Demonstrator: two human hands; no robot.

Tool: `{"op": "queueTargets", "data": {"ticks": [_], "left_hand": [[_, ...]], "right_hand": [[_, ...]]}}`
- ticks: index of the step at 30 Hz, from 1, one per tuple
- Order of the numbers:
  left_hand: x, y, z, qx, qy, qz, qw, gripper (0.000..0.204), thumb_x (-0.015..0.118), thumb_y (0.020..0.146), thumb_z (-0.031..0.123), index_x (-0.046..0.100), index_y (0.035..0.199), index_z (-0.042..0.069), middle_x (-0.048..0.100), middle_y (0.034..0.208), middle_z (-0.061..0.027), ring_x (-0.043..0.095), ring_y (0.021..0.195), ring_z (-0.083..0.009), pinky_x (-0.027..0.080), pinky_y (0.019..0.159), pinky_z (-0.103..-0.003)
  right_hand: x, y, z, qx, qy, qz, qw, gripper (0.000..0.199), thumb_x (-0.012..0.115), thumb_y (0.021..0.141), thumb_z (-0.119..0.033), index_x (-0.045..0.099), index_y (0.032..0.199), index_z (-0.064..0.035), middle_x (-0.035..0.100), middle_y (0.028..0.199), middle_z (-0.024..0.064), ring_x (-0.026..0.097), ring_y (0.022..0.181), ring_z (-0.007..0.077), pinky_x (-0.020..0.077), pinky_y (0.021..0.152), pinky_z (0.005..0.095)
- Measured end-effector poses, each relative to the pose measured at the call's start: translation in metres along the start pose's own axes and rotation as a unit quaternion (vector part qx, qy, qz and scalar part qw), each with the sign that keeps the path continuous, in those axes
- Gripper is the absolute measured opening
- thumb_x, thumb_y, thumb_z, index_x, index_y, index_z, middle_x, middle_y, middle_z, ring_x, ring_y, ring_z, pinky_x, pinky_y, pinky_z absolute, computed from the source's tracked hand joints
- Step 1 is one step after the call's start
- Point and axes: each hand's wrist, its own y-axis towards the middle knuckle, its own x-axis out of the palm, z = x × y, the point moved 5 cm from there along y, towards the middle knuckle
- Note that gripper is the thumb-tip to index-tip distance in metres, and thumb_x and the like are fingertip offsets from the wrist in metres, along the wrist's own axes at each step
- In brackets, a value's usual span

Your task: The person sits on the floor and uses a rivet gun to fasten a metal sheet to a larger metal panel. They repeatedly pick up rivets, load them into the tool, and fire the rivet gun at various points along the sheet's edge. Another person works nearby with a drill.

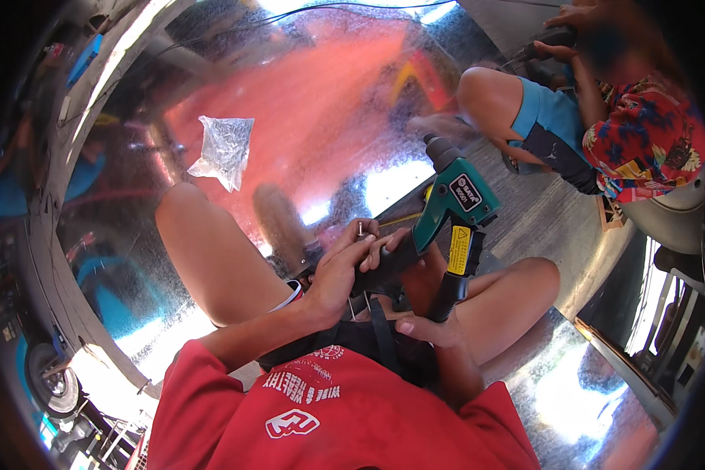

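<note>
Shiny metal sheet (145, 204) largest, spread under the legs; its right edge slants up and away beyond the knees. Next, green-and-black hand riveter (431, 219), held in the air over the lap, not resting on the sheet. Head end up and to the right, past that right edge as viewed; nozzle (437, 147) aims away and a little left. Two black handles diverge from the head: one slopes down-left, the other drops nearer the body.

Left hand (338, 268): thumb and fingertips pinched on a small part, other fingers curled by the down-left handle's low end; whether they grip it, cannot tell. Right hand (435, 333): at the low end of the other handle, thumb showing, fingers hidden, so closure unclear.

Clear plastic bag (226, 149) of small parts lies on the sheet, well inside its right edge, beyond the left knee.

Smallest: metal pin (361, 229), rivet-like, poking up from the left fingertips, roughly upright. Key relation: nozzle lies up-right of the pin, well apart, axes not lined up. Left hand is nearer the pin, already holding it.
</note>
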Motion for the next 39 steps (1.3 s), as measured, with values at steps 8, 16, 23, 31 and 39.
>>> {"op": "queueTargets", "data": {"ticks": [8, 16, 23, 31, 39], "left_hand": [[0.019, -0.02, -0.035, 0.001, -0.036, 0.106, 0.994, 0.028, 0.039, 0.099, 0.012, 0.044, 0.125, 0.007, 0.046, 0.113, -0.0005, 0.047, 0.109, -0.0069, 0.036, 0.097, -0.022], [0.009, -0.014, -0.011, 0.075, 0.166, 0.018, 0.983, 0.02, 0.042, 0.1, 0.013, 0.047, 0.119, 0.006, 0.048, 0.099, -0.0013, 0.049, 0.095, -0.0059, 0.04, 0.086, -0.022], [0.012, -0.021, -0.037, 0.016, -0.008, 0.069, 0.997, 0.026, 0.04, 0.096, 0.008, 0.049, 0.119, 0.005, 0.05, 0.108, -0.0028, 0.05, 0.103, -0.0098, 0.04, 0.095, -0.023], [0.021, -0.028, -0.025, -0.051, -0.08, 0.036, 0.995, 0.042, 0.035, 0.101, 0.012, 0.04, 0.141, 0.002, 0.047, 0.138, -0.0048, 0.047, 0.125, -0.0124, 0.037, 0.107, -0.028], [-0.03, -0.01, -0.016, -0.069, 0.108, 0.032, 0.991, 0.027, 0.04, 0.098, 0.018, 0.056, 0.115, 0.006, 0.055, 0.088, 0.0022, 0.049, 0.088, -0.0063, 0.038, 0.074, -0.021]], "right_hand": [[-0.005, -0.003, 0.025, 0.036, -0.049, 0.068, 0.996, 0.061, 0.079, 0.07, -0.019, 0.044, 0.116, -0.0021, 0.051, 0.1, 0.0075, 0.052, 0.097, 0.0182, 0.0397, 0.097, 0.0362], [0.01, -0.01, 0.006, -0.02, -0.082, -0.005, 0.996, 0.061, 0.073, 0.072, -0.016, 0.036, 0.119, -0.0035, 0.048, 0.105, 0.0122, 0.051, 0.101, 0.0203, 0.0389, 0.098, 0.0386], [0.002, -0.01, 0.026, 0.022, -0.016, 0.075, 0.997, 0.061, 0.083, 0.07, -0.02, 0.043, 0.112, -0.0003, 0.054, 0.096, 0.0095, 0.052, 0.088, 0.0161, 0.0479, 0.08, 0.0313], [0.005, -0.008, 0.008, -0.007, -0.104, -0.039, 0.994, 0.058, 0.078, 0.069, -0.014, 0.046, 0.115, 0.001, 0.057, 0.106, 0.0133, 0.059, 0.093, 0.022, 0.0485, 0.081, 0.0329], [-0.009, -0.015, 0.012, 0.091, 0.128, -0.079, 0.984, 0.073, 0.075, 0.069, -0.014, 0.036, 0.129, -0.0015, 0.05, 0.12, 0.0176, 0.054, 0.112, 0.0274, 0.0406, 0.1, 0.0417]]}}
